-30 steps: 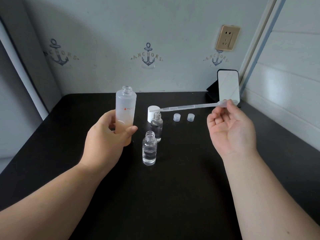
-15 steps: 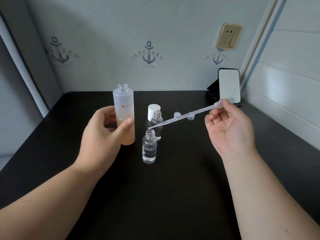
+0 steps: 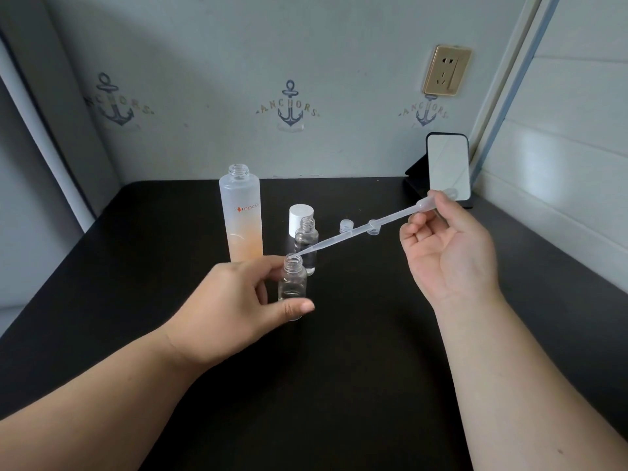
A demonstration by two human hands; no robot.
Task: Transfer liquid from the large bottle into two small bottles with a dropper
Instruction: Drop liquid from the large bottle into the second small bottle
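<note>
On a black desk (image 3: 339,385), the right hand (image 3: 448,253) pinches the bulb of a plastic dropper (image 3: 360,232), its tip resting at the mouth of the nearer small bottle (image 3: 292,287). The left hand (image 3: 234,307) grips that bottle between thumb and fingers. Both small bottles hold some clear liquid, neither full; the farther small bottle (image 3: 307,243) stands just behind. Filling looks midway, and 2 small caps (image 3: 346,227) plus a white cap (image 3: 300,219) lie unused. The large bottle (image 3: 241,215) stands open on the desk. Half a second earlier, the left hand held the large bottle; it has since let go and moved to the small bottle, and the dropper tip has reached the rim.
</note>
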